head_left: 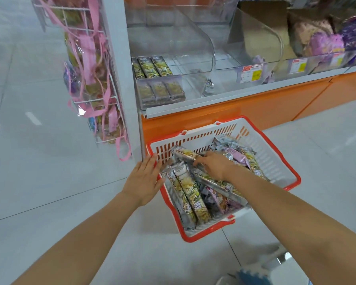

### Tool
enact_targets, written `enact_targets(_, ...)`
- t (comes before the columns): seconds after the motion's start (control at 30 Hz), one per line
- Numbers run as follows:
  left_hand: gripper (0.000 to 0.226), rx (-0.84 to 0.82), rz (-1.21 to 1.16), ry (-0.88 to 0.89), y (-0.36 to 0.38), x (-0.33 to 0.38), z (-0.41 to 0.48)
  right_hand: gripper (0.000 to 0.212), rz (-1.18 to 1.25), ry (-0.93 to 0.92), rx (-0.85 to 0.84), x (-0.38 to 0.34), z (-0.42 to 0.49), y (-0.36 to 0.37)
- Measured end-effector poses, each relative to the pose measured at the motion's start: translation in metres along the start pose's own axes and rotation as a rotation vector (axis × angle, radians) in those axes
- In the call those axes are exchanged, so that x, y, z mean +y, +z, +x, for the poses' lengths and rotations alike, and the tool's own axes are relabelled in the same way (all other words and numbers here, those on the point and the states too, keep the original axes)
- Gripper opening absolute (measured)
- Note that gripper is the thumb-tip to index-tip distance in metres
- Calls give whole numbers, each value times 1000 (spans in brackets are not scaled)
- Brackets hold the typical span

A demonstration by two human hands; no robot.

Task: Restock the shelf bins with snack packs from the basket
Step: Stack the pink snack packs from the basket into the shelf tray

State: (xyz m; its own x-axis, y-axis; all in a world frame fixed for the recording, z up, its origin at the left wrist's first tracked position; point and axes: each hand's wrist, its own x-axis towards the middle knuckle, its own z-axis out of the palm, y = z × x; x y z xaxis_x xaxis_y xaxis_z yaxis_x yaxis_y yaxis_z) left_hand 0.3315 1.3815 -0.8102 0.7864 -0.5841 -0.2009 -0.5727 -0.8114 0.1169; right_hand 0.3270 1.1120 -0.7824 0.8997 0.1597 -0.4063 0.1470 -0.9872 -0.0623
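Note:
A white basket with a red rim (275, 159) sits on the floor in front of the shelf, filled with long silver-and-yellow snack packs (188, 194) and smaller purple packs (235, 154). My left hand (145, 178) lies flat with straight fingers against the basket's left rim. My right hand (213, 164) reaches into the basket, its fingers curled over a long silver snack pack (185, 154) near the far wall. Above, a clear shelf bin (173, 64) holds several of the same packs (152, 66) in two rows at its left side.
More clear bins (253, 44) stand to the right, some holding purple bags (327, 42). An orange shelf base (255, 108) runs behind the basket. A wire rack with pink-ribboned bags (90, 75) hangs on the left post. Grey tiled floor surrounds everything.

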Motion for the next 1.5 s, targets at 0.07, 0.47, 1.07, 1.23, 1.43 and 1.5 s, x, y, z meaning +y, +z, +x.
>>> enact_targets(0.07, 114, 33, 22, 4, -9, -1, -1, 40, 45, -32, 4, 4, -4, -12)
enact_targets(0.47, 62, 764, 78, 56, -108, 14, 22, 42, 252, -176, 315, 22, -73, -136)
enact_targets(1.07, 84, 730, 182, -57, -143, -5, 38, 30, 526, -182, 398, 18, -93, -284)
enact_targets(1.23, 85, 751, 210, -55, -147, -9, 46, 27, 458, -151, 574, 7, -48, -288)
enact_targets(1.43, 82, 781, 250, -15, -145, -17, 50, 31, 304, -62, 596, -20, 0, -284)
enact_targets(1.5, 78, 800, 263, -2, -144, -19, 51, 33, 241, -17, 619, -29, 12, -285)
